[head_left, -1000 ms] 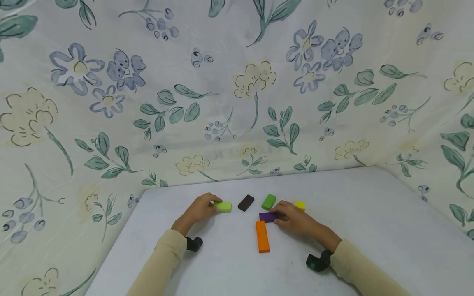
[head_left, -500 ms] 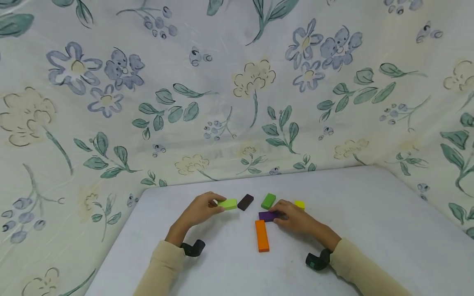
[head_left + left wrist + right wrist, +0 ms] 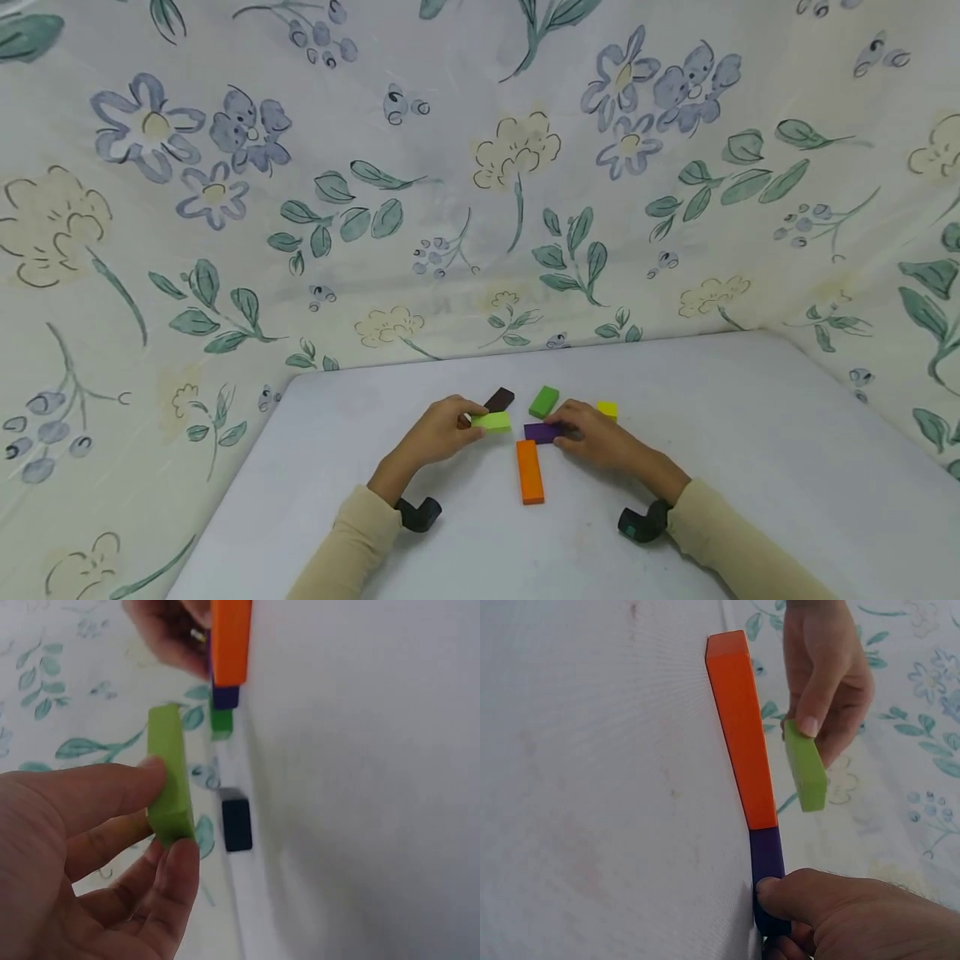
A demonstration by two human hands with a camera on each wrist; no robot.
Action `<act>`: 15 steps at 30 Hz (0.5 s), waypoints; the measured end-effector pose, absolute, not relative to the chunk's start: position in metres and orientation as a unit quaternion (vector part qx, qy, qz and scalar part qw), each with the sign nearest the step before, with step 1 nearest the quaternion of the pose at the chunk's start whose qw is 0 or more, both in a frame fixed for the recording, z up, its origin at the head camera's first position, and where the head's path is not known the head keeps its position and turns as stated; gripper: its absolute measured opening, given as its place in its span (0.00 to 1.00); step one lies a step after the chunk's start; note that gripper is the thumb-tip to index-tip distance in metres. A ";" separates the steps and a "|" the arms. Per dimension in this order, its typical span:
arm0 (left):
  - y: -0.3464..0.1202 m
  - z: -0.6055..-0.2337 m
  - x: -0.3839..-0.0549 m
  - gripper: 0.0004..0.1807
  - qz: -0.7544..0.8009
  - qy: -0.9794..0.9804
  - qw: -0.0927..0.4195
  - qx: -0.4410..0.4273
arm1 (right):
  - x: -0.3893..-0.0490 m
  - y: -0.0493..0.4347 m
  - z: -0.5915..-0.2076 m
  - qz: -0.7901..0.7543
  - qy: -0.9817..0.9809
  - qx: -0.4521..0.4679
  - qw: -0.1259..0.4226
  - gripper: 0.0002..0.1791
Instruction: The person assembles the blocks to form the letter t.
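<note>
My left hand (image 3: 446,431) pinches a light green block (image 3: 171,769) between thumb and fingers, lifted off the table. In the head view the block covers part of a dark brown block (image 3: 500,399) lying behind it. My right hand (image 3: 594,435) grips the right end of a purple block (image 3: 537,432), which lies on the table. An orange block (image 3: 739,735) lies lengthwise in front of the purple one, its far end touching it. Behind the purple block lies a green block (image 3: 543,402). Part of a yellow block (image 3: 608,409) shows beyond my right hand.
The white tabletop (image 3: 375,542) carries all the blocks. A floral sheet (image 3: 450,208) hangs behind and along the sides of the table. A dark device (image 3: 422,514) sits at my left wrist, and a similar device (image 3: 642,522) at my right.
My left hand has lifted the light green block and carried it right, past the front of the dark brown block, toward the purple one. My right hand stays on the purple block.
</note>
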State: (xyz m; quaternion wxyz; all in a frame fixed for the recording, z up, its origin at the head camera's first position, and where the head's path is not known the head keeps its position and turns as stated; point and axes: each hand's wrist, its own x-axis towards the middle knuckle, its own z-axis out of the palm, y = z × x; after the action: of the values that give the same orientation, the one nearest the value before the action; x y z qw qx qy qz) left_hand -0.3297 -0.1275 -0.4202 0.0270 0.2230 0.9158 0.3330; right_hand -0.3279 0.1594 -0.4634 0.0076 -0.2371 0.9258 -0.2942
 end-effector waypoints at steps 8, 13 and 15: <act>-0.117 -0.435 -0.333 0.16 0.322 0.914 0.012 0.246 | -0.329 0.161 -0.464 -0.294 0.923 -0.247 0.004 0.16; -0.115 -0.439 -0.335 0.15 0.328 0.911 0.016 0.248 | -0.329 0.160 -0.463 -0.294 0.922 -0.252 0.000 0.16; -0.114 -0.440 -0.335 0.15 0.327 0.911 0.018 0.249 | -0.329 0.160 -0.462 -0.295 0.922 -0.252 0.000 0.16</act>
State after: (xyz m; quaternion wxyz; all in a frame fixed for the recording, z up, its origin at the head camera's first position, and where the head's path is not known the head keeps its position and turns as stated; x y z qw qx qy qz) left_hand -0.3349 -0.1137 -0.4396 0.0183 0.2488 0.9115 0.3271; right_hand -0.3286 0.1601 -0.4621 0.0004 -0.2515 0.9219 -0.2948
